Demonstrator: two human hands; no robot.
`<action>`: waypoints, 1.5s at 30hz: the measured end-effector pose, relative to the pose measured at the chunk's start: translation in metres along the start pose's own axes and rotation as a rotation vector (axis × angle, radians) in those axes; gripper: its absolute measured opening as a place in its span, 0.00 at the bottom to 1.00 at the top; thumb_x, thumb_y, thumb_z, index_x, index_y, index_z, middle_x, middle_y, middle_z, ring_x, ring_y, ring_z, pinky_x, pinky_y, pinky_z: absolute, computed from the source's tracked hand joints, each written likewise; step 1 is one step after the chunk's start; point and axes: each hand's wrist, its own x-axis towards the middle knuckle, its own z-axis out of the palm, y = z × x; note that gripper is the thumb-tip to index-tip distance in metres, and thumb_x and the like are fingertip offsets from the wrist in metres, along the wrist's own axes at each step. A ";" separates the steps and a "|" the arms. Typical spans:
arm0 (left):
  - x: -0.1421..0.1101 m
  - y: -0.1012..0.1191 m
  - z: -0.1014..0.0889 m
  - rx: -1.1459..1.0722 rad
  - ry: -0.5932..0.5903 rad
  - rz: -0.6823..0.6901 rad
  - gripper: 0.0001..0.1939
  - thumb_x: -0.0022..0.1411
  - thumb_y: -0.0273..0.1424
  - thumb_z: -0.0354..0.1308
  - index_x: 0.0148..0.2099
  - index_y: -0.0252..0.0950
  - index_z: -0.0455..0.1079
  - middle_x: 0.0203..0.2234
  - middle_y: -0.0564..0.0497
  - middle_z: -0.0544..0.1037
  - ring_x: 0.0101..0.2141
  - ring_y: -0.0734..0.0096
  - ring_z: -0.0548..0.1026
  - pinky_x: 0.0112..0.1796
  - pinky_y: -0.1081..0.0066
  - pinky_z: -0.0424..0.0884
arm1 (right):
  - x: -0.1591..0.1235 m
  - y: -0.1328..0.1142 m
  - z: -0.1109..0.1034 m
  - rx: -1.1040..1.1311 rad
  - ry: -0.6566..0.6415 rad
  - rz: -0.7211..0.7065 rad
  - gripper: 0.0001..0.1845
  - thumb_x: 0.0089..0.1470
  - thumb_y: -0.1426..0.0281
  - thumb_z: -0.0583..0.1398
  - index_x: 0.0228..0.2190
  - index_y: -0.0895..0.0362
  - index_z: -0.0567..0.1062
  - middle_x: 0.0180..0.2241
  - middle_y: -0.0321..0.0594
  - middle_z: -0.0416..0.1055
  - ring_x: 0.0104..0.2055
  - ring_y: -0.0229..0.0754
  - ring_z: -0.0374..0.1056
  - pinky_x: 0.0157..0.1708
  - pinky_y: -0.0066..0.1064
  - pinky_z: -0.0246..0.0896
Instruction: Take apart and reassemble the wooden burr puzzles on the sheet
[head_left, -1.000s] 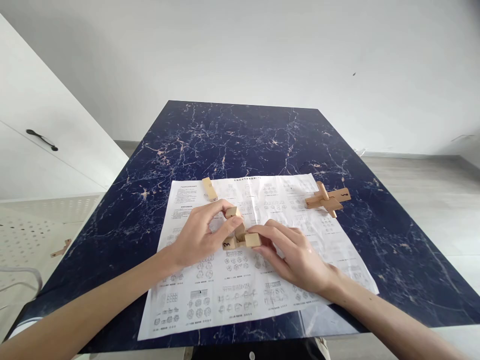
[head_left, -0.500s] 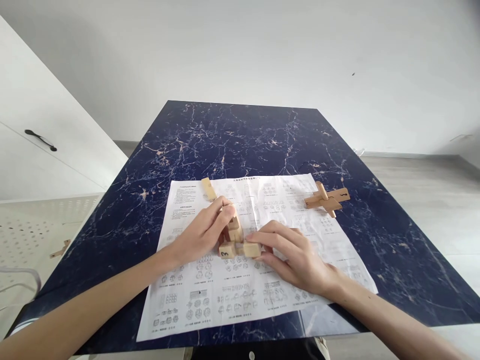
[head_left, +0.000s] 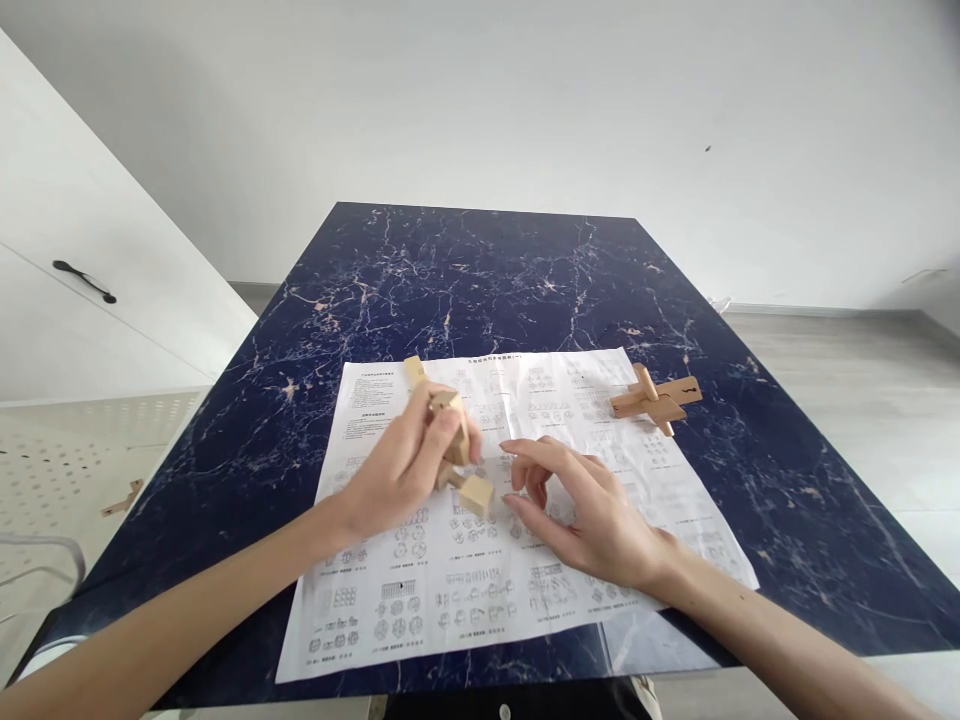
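Observation:
My left hand is closed round a small cluster of pale wooden puzzle bars, lifted and tilted just above a printed instruction sheet. One bar end sticks out toward the lower right. My right hand hovers beside the cluster with fingers spread and curved, apart from the wood and holding nothing. A single loose wooden bar lies on the sheet's far left part, partly hidden behind my left fingers.
The sheet lies on a dark blue marbled table. A joined wooden cross of bars rests at the sheet's far right edge. A white cabinet with a black handle stands to the left. Grey floor lies to the right.
My right hand has let go of the wooden cluster and opened. My left hand has lifted and turned the cluster toward the far left.

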 end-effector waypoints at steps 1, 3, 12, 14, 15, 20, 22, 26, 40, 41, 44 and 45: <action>0.003 -0.003 -0.006 0.074 0.071 0.046 0.16 0.83 0.46 0.42 0.44 0.42 0.57 0.31 0.55 0.77 0.19 0.77 0.60 0.21 0.72 0.61 | 0.000 0.000 0.000 0.001 -0.004 0.009 0.22 0.74 0.73 0.57 0.65 0.52 0.62 0.39 0.37 0.75 0.30 0.37 0.69 0.31 0.32 0.73; 0.009 -0.008 -0.021 0.223 0.226 0.107 0.15 0.83 0.45 0.43 0.43 0.42 0.58 0.28 0.56 0.75 0.20 0.76 0.61 0.21 0.71 0.58 | -0.001 0.000 0.001 -0.002 -0.017 0.017 0.21 0.73 0.75 0.56 0.63 0.52 0.62 0.39 0.37 0.74 0.30 0.37 0.69 0.31 0.32 0.73; 0.028 -0.023 -0.079 0.498 0.388 -0.060 0.16 0.79 0.46 0.50 0.42 0.40 0.64 0.24 0.55 0.75 0.20 0.73 0.67 0.24 0.70 0.63 | 0.000 0.000 -0.001 -0.025 -0.124 0.048 0.16 0.73 0.75 0.55 0.59 0.56 0.66 0.39 0.38 0.75 0.27 0.35 0.68 0.27 0.30 0.67; 0.029 -0.029 -0.085 0.540 0.370 -0.071 0.17 0.79 0.47 0.50 0.42 0.40 0.65 0.24 0.55 0.75 0.20 0.72 0.69 0.25 0.70 0.64 | 0.000 0.000 -0.002 -0.034 -0.140 0.047 0.16 0.73 0.75 0.55 0.59 0.57 0.66 0.39 0.38 0.76 0.26 0.34 0.67 0.26 0.29 0.65; 0.029 -0.032 -0.087 0.564 0.386 -0.058 0.17 0.79 0.47 0.50 0.42 0.40 0.65 0.24 0.55 0.76 0.21 0.71 0.71 0.25 0.69 0.65 | 0.000 0.000 -0.002 -0.038 -0.146 0.044 0.16 0.73 0.75 0.54 0.59 0.57 0.66 0.39 0.38 0.76 0.26 0.34 0.67 0.25 0.29 0.64; 0.030 -0.041 -0.090 0.714 0.480 0.032 0.14 0.78 0.45 0.51 0.45 0.41 0.65 0.31 0.50 0.81 0.30 0.64 0.79 0.34 0.65 0.72 | 0.001 -0.002 -0.003 -0.058 -0.141 0.023 0.15 0.73 0.75 0.54 0.59 0.58 0.66 0.38 0.38 0.76 0.26 0.34 0.68 0.25 0.29 0.63; 0.031 -0.042 -0.091 0.786 0.490 0.077 0.12 0.77 0.44 0.52 0.47 0.41 0.66 0.35 0.48 0.82 0.34 0.61 0.79 0.38 0.63 0.73 | 0.002 -0.002 -0.004 -0.063 -0.138 0.019 0.15 0.74 0.75 0.54 0.59 0.57 0.66 0.38 0.38 0.77 0.25 0.34 0.68 0.25 0.29 0.62; 0.033 -0.044 -0.094 0.909 0.399 0.172 0.11 0.75 0.41 0.53 0.48 0.41 0.70 0.37 0.46 0.79 0.38 0.57 0.75 0.46 0.57 0.72 | 0.001 -0.002 -0.004 -0.072 -0.147 0.024 0.15 0.74 0.75 0.53 0.58 0.57 0.66 0.39 0.39 0.77 0.26 0.34 0.68 0.25 0.29 0.63; 0.032 -0.045 -0.093 0.801 0.286 0.103 0.15 0.76 0.36 0.45 0.50 0.39 0.72 0.49 0.42 0.78 0.51 0.53 0.75 0.57 0.52 0.71 | 0.002 0.002 -0.007 -0.077 -0.113 0.069 0.14 0.73 0.74 0.54 0.57 0.57 0.68 0.37 0.39 0.78 0.27 0.36 0.69 0.26 0.30 0.67; 0.032 -0.045 -0.093 0.806 0.290 0.096 0.15 0.77 0.36 0.45 0.52 0.39 0.72 0.50 0.42 0.77 0.52 0.53 0.75 0.57 0.53 0.71 | 0.002 0.003 -0.008 -0.085 -0.081 0.084 0.13 0.73 0.74 0.54 0.57 0.57 0.69 0.37 0.39 0.78 0.28 0.37 0.71 0.27 0.31 0.68; 0.031 -0.045 -0.091 0.831 0.290 0.109 0.14 0.77 0.39 0.47 0.54 0.39 0.70 0.53 0.41 0.76 0.56 0.52 0.74 0.59 0.52 0.71 | 0.005 0.007 -0.011 -0.121 0.078 0.146 0.12 0.72 0.74 0.55 0.53 0.54 0.71 0.36 0.39 0.77 0.33 0.41 0.74 0.32 0.35 0.72; 0.031 -0.044 -0.091 0.845 0.290 0.124 0.14 0.78 0.39 0.48 0.54 0.39 0.70 0.54 0.41 0.76 0.56 0.52 0.74 0.60 0.51 0.70 | 0.006 0.010 -0.012 -0.145 0.144 0.159 0.11 0.71 0.75 0.56 0.52 0.54 0.72 0.36 0.40 0.76 0.35 0.43 0.74 0.34 0.36 0.73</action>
